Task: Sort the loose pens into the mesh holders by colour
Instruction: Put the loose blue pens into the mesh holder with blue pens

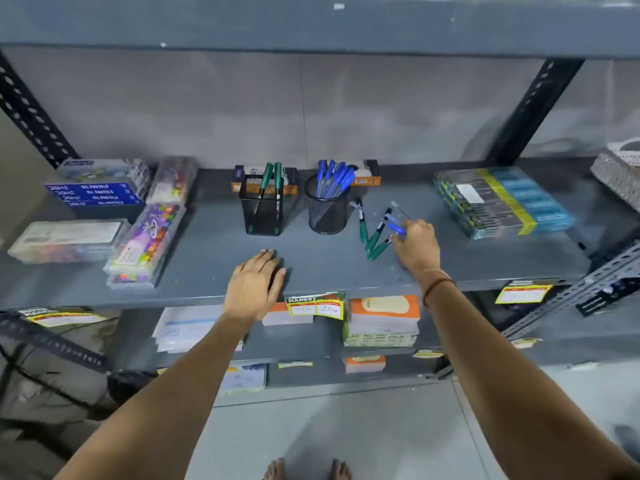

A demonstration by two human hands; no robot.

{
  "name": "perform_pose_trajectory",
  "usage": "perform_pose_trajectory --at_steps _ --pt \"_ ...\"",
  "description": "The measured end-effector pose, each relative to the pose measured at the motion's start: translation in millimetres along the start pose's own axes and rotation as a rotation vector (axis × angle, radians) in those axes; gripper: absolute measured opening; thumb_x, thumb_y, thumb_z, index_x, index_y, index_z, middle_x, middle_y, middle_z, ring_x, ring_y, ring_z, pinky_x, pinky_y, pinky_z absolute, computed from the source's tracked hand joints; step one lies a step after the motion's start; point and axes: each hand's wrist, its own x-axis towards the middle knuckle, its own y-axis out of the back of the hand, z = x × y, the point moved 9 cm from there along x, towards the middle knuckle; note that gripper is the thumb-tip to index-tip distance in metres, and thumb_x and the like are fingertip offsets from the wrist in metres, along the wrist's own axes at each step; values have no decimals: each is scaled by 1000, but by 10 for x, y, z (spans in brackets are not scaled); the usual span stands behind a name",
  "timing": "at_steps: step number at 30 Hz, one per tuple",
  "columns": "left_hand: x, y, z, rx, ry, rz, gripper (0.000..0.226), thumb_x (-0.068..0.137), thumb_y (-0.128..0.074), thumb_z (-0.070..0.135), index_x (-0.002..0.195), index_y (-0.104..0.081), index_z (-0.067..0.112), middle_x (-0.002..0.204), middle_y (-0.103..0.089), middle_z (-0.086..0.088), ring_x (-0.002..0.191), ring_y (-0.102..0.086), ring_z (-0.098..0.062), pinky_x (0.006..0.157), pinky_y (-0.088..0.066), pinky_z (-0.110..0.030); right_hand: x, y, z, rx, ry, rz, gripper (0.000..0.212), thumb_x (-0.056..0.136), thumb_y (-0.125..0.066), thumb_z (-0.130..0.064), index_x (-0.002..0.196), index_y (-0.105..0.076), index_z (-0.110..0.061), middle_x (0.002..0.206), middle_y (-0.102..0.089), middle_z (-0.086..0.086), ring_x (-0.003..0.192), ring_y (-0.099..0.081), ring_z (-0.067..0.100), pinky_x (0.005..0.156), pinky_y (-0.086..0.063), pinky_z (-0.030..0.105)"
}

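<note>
On the grey shelf stand two black mesh holders. The square holder on the left has two green pens in it. The round holder beside it is full of blue pens. To its right lie three loose green pens and some blurred blue pens. My right hand is over this pile, its fingertips closed on a blue pen. My left hand rests flat on the shelf's front edge, fingers apart, holding nothing.
Boxes of oil pastels and clear cases of colours fill the shelf's left end. A stack of packs lies at the right. Small boxes stand behind the holders. Price tags hang on the front edge; paper pads sit below.
</note>
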Motion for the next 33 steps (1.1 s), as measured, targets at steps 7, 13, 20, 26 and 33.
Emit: perform_pose_trajectory --at_steps 7,13,20,26,33 --pt "-2 -10 -85 34 -18 32 49 92 -32 28 117 -62 -1 121 -62 -17 113 -57 -31 90 -45 -43 197 -161 -83 -73 20 -72 23 92 -52 -14 102 -63 4 102 -64 29 102 -58 43 80 -51 48" --pt "-23 -4 -69 33 -31 44 48 89 -32 23 116 -63 -1 121 -62 -16 112 -58 -28 96 -42 -36 354 7 -162 100 36 71 19 89 -55 -5 88 -64 12 95 -67 35 90 -62 45 78 -50 43" --pt "9 -37 -75 75 -24 10 49 89 -31 23 117 -63 -1 121 -62 -15 113 -57 -27 95 -43 -42 422 1017 -492 814 -38 489 11 85 -66 -10 96 -64 -12 76 -63 8 70 -65 16 76 -57 29" --pt "4 -28 -70 74 -20 10 49 89 -30 22 116 -63 -2 120 -62 -16 112 -58 -29 94 -44 -44 546 1080 -1379 647 298 422 13 78 -71 -12 84 -61 -6 73 -69 11 68 -68 30 70 -57 42" --pt "9 -32 -69 55 -20 9 50 90 -30 23 118 -62 -3 122 -61 -17 114 -56 -31 94 -43 -46 533 212 -1411 283 144 149 21 85 -68 -23 98 -57 -10 91 -73 16 90 -65 34 73 -52 36"
